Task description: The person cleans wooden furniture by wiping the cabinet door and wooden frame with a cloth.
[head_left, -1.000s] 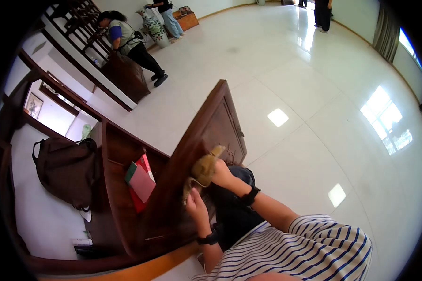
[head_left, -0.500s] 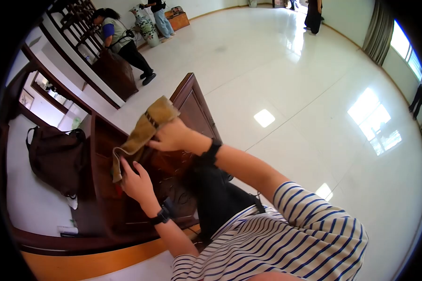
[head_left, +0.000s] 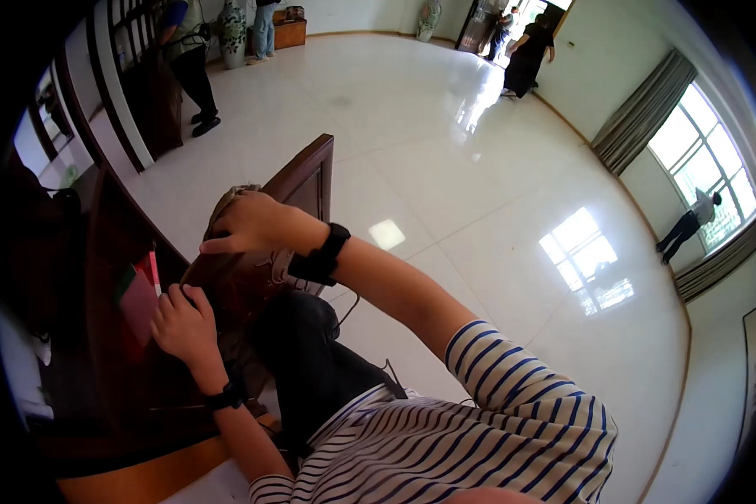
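A brown cloth (head_left: 224, 202) is bunched in my right hand (head_left: 259, 223), whose fingers wrap over its upper part in front of the cabinet door. The cloth hangs down in shadow toward my left hand (head_left: 185, 329). My left fingers are bent and closed at the cloth's lower end, partly hidden from view. Just beyond them, a red and pink booklet-like item (head_left: 136, 304) stands inside the dark wooden cabinet (head_left: 134, 214). The open cabinet door (head_left: 311, 181) rises behind my right hand.
My dark-trousered knee (head_left: 298, 323) is close to the cabinet. A co-worker (head_left: 191, 71) stands at the wooden shelving on the left. Another person (head_left: 529, 55) is near the far doorway, and one (head_left: 689, 225) is by the window. A tall vase (head_left: 233, 34) stands at the back.
My view has turned right and both hands appear lower and further left. The cloth, spread out before, is now bunched under my right hand. The red item has come into view.
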`<state>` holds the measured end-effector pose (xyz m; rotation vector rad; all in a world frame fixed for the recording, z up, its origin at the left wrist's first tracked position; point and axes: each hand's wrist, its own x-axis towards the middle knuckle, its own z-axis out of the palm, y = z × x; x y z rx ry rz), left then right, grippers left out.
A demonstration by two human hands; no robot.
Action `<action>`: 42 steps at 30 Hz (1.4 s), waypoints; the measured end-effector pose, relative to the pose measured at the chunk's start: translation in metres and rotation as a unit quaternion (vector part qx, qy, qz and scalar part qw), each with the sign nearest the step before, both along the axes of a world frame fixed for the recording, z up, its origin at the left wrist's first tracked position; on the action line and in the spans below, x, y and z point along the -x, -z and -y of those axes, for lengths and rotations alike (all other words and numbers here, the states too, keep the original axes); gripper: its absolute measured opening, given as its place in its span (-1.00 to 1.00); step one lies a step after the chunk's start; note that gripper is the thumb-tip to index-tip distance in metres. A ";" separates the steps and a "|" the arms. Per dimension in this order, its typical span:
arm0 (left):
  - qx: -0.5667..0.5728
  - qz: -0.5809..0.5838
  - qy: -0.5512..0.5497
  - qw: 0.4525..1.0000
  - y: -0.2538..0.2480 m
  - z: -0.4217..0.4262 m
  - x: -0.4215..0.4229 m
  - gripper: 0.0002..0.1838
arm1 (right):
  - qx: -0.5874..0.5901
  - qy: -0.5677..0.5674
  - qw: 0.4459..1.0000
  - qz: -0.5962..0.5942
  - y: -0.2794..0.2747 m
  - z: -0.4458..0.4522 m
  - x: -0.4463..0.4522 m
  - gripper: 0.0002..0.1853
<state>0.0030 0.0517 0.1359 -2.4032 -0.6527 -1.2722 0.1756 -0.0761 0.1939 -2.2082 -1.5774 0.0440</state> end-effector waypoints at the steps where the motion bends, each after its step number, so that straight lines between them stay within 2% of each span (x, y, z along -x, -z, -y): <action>1: 0.012 -0.003 0.004 1.000 -0.001 0.001 0.000 -0.72 | 0.035 0.012 0.999 0.006 0.000 -0.009 -0.005 -0.23; 2: 0.016 0.000 0.002 1.000 -0.003 0.000 0.001 -0.72 | 0.038 0.010 0.999 0.009 -0.002 -0.016 -0.005 -0.23; 4: 0.037 -0.036 0.010 0.999 -0.007 -0.001 0.003 -0.69 | 0.189 0.074 0.979 -0.034 -0.013 -0.029 0.000 -0.18; 8: 0.110 -0.076 0.022 0.991 -0.021 -0.002 0.005 -0.66 | 0.232 0.074 0.970 -0.015 -0.010 -0.043 -0.010 -0.18; 10: 0.221 -0.151 0.022 0.963 -0.035 0.007 0.006 -0.53 | 0.267 0.073 0.961 -0.004 -0.011 -0.041 -0.013 -0.22; 11: 0.222 -0.152 0.022 0.963 -0.043 0.004 0.007 -0.53 | 0.268 0.073 0.961 -0.005 -0.009 -0.044 -0.013 -0.22; 13: 0.345 -0.257 0.031 0.902 -0.058 -0.002 0.009 -0.40 | 0.265 0.110 0.957 -0.047 -0.008 -0.048 -0.011 -0.25; 16: 0.358 -0.274 0.020 0.893 -0.064 0.004 0.005 -0.39 | 0.284 0.087 0.954 -0.037 -0.009 -0.042 -0.015 -0.26; 20: 0.305 -0.222 0.009 0.926 -0.049 0.008 0.000 -0.41 | 0.285 0.081 0.955 -0.017 -0.003 -0.046 -0.018 -0.27; 23: 0.187 -0.150 -0.023 0.971 -0.035 0.006 -0.003 -0.39 | 0.273 0.091 0.958 0.008 -0.002 -0.045 -0.017 -0.32; 26: 0.173 -0.144 -0.021 0.974 -0.033 0.006 -0.003 -0.37 | 0.268 0.074 0.960 -0.009 -0.002 -0.037 -0.018 -0.25; 28: 0.136 -0.120 -0.021 0.983 -0.029 0.006 -0.001 -0.37 | 0.148 0.032 0.987 -0.051 0.001 -0.032 -0.020 -0.26; 29: 0.099 -0.095 -0.016 0.990 -0.028 0.004 -0.001 -0.37 | 0.139 0.029 0.988 -0.051 0.000 -0.034 -0.021 -0.26; 31: 0.064 -0.070 -0.007 0.995 -0.023 0.002 -0.003 -0.38 | 0.164 0.005 0.985 -0.058 0.001 -0.038 -0.027 -0.41; 34: 0.017 -0.047 0.005 0.999 -0.020 -0.002 -0.004 -0.41 | 0.137 -0.015 0.987 -0.087 0.003 -0.040 -0.032 -0.41; 38: 0.066 -0.030 0.018 0.997 -0.023 0.000 -0.002 -0.46 | 0.039 0.017 0.993 -0.112 0.008 -0.035 -0.033 -0.39; 40: 0.092 -0.040 0.014 0.995 -0.023 -0.004 0.001 -0.49 | -0.088 0.014 0.979 -0.182 0.016 -0.040 -0.037 -0.39; 42: 0.128 0.006 0.039 0.991 -0.020 -0.005 0.000 -0.57 | -0.087 0.023 0.981 -0.170 0.019 -0.044 -0.038 -0.41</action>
